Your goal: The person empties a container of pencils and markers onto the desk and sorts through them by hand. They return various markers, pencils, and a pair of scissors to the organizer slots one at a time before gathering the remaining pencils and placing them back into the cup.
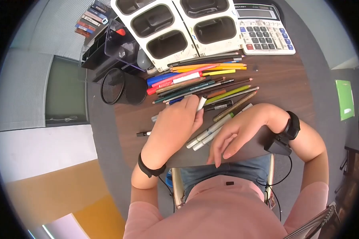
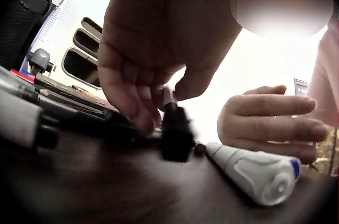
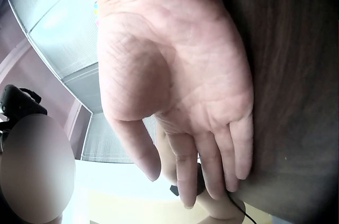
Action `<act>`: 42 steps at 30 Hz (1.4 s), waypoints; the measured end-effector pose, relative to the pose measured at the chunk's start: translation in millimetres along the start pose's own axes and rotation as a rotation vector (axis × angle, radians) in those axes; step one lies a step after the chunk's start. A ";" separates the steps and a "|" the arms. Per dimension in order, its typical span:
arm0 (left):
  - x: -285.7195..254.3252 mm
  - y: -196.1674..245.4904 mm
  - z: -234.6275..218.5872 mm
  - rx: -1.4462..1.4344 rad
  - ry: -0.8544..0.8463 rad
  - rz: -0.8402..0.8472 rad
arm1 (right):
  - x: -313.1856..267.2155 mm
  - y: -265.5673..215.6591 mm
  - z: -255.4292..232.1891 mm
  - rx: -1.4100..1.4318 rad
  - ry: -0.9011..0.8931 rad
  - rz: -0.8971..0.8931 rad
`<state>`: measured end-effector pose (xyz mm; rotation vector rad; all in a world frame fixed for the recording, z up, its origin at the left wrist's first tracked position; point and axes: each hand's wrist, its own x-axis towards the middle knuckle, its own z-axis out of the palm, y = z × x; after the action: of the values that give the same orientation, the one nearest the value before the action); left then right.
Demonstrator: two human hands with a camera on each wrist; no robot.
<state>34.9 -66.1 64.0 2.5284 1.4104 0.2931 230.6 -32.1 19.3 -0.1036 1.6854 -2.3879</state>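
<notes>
My left hand [image 1: 175,121] is over the near side of the pen pile, pinching a white-barrelled marker [image 1: 202,104] between thumb and fingers. In the left wrist view, this marker's blurred black end [image 2: 176,138] points down toward the table. My right hand [image 1: 241,129] hangs loosely bent at the table's near edge, beside two pale markers [image 1: 208,133], and holds nothing. The right wrist view shows its bare palm and relaxed fingers. Under and beyond the left hand lie a black marker [image 1: 219,105] and several colored pencils [image 1: 195,89].
A white organizer with dark compartments [image 1: 169,24] stands at the back, with a calculator [image 1: 265,36] right of it. A black mesh pen cup [image 1: 125,87] is on the left. Red and blue markers [image 1: 159,81] lie in the pile. A capped pen [image 1: 143,134] lies left of my left hand.
</notes>
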 end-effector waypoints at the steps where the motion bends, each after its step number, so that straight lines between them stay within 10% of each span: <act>1: -0.8 0.9 -1.7 -0.085 -0.060 -0.043 | -0.1 -0.1 -0.2 -0.001 0.001 0.004; 9: -0.3 -3.2 -6.6 -0.270 -0.032 -0.066 | 0.6 1.9 -1.6 -0.008 -0.007 -0.018; 17: -10.2 -13.2 -41.8 -0.685 0.430 -0.118 | 1.9 4.3 -1.7 -0.054 -0.006 -0.061; 25: -68.8 -32.4 -55.7 0.022 -0.047 -0.243 | -1.2 0.3 0.6 -0.096 -0.006 -0.026; 37: -61.3 -14.5 -17.6 -0.198 -0.102 -0.290 | -0.9 2.1 2.1 -0.125 -0.031 -0.054; 42: -36.8 12.0 4.9 -0.151 -0.201 -0.056 | -1.7 0.1 3.8 -0.141 -0.029 -0.046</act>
<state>27.0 -104.2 60.6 2.3202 1.3273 0.1258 233.0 -35.3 20.6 -0.2003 1.8557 -2.2855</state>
